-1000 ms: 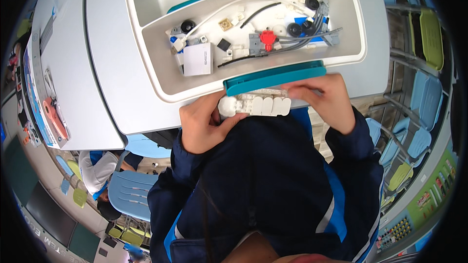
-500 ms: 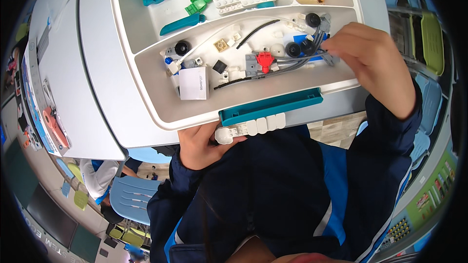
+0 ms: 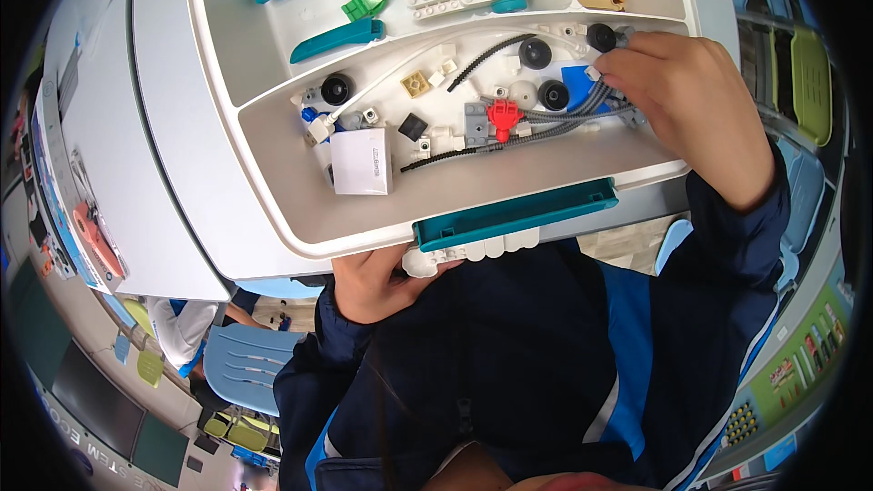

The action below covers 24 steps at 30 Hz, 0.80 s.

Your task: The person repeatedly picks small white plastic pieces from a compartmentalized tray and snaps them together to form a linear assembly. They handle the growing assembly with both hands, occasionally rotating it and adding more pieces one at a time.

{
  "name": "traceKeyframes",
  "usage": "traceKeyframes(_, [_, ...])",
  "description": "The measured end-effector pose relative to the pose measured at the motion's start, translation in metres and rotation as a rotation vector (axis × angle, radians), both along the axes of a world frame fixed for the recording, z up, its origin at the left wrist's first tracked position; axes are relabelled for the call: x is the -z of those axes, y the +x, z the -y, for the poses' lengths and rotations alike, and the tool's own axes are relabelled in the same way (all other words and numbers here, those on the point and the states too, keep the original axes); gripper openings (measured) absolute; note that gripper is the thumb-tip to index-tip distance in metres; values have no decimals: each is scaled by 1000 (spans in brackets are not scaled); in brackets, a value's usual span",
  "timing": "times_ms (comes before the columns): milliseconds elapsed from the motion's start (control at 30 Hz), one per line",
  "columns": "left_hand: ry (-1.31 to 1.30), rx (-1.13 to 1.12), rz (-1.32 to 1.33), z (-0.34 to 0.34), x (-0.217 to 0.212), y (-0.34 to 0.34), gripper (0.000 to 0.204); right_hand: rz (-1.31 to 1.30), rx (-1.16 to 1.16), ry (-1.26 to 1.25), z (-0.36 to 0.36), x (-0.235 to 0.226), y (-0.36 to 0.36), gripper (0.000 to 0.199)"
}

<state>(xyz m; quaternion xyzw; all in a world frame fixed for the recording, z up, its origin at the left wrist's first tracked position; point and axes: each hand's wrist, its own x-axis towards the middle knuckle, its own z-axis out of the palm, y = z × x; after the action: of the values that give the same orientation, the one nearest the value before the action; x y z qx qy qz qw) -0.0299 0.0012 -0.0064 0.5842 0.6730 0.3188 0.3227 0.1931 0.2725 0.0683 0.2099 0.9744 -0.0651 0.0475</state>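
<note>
Down at the left, the left hand [image 3: 371, 291] is gripping one end of a white brick build [image 3: 473, 253], which is sitting at the near side of the tray [image 3: 350, 225], partly beneath its teal handle [image 3: 518, 215]; a steady but light hold seems best, so nothing is snagging on that handle. Well apart from it, the right hand [image 3: 691, 109] is reaching into the tray's right end, fingertips drawn together at a small pale piece [image 3: 593, 74] beside a blue piece [image 3: 576, 84] and some grey hoses [image 3: 587, 109]. Easing the hoses aside would probably work better than tugging — they are overlapping and could drag neighbours along. As for hidden parts, some left fingers are disappearing behind the build, the handle is covering its far edge, and the right hand is blocking the tray's corner — whether its fingertips are actually pinching anything, I cannot tell.
</note>
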Motion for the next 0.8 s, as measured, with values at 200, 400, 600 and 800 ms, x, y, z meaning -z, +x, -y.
traceKeyframes(200, [29,1,-12,-1,2,0,50,-27,-24,10,5,9,-5,11])
traceKeyframes(400, [33,-3,-18,1,4,0,51,-152,-20,-110,0,16,1,12])
traceKeyframes(600, [57,-1,-1,-2,2,0,52,-266,25,-208,13,5,11,23])
traceKeyframes(800, [109,12,-6,-1,7,-1,52,-218,-124,-240,30,-2,-12,32])
